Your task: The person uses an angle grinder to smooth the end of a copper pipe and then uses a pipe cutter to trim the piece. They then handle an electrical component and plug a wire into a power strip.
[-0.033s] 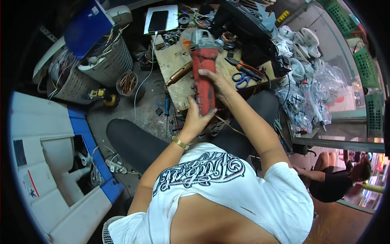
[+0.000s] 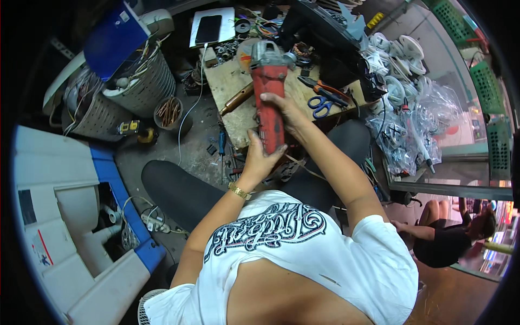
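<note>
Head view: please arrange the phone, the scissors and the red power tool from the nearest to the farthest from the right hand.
From the right hand:
1. Red power tool: in its fingers.
2. Scissors: to its right, on the bench.
3. Phone: beyond it, to the left, at the far side.

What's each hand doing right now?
Left hand: holding the red power tool by its near end.
Right hand: holding the same tool around its middle.
</note>
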Demonstrator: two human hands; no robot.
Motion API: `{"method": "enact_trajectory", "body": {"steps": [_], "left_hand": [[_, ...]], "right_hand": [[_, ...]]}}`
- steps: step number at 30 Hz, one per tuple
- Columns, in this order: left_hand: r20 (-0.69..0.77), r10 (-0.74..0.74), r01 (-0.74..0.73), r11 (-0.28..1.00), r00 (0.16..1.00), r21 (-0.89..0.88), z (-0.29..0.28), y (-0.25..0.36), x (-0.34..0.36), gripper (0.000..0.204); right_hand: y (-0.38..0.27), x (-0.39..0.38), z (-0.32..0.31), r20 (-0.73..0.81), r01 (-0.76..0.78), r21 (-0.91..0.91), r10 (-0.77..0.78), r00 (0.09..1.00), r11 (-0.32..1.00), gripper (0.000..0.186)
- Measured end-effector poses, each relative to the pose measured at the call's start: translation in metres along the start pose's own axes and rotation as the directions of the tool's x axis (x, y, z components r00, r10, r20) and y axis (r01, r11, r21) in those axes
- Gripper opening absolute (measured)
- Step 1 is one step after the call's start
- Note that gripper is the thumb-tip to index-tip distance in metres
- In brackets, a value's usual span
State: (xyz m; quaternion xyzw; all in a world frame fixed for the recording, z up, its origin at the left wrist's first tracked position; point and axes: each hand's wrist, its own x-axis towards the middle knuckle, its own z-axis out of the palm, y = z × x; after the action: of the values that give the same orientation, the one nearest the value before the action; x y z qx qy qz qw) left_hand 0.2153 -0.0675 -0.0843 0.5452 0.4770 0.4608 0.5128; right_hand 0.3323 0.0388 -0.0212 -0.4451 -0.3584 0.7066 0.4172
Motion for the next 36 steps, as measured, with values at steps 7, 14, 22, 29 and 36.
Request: {"method": "enact_trajectory", "body": {"steps": [7, 14, 22, 29, 36], "left_hand": [[-0.004, -0.176, 0.16, 0.903, 0.984, -0.399, 0.008, -0.019, -0.024, 0.074], [0.136, -0.437, 0.457, 0.823, 0.889, -0.338, -0.002, -0.035, -0.034, 0.06], [0.071, -0.181, 0.194, 0.939, 0.981, -0.284, 0.014, -0.013, -0.005, 0.066], [0.023, -0.187, 0.186, 0.944, 0.982, -0.274, 0.017, -0.012, -0.002, 0.057], [0.028, -0.172, 0.174, 0.956, 0.985, -0.235, 0.016, -0.022, -0.002, 0.068]], "right_hand": [[0.026, 0.009, -0.012, -0.044, 0.12, 0.021, -0.119, 0.992, 0.993, 0.056], [0.024, 0.009, -0.018, -0.05, 0.301, -0.086, -0.306, 0.951, 0.95, 0.062], [0.025, 0.011, -0.016, -0.046, 0.315, -0.063, -0.318, 0.947, 0.947, 0.062], [0.025, 0.012, -0.013, -0.064, 0.332, -0.074, -0.337, 0.939, 0.94, 0.058], [0.023, 0.006, -0.014, -0.066, 0.265, -0.006, -0.265, 0.962, 0.964, 0.056]]}}
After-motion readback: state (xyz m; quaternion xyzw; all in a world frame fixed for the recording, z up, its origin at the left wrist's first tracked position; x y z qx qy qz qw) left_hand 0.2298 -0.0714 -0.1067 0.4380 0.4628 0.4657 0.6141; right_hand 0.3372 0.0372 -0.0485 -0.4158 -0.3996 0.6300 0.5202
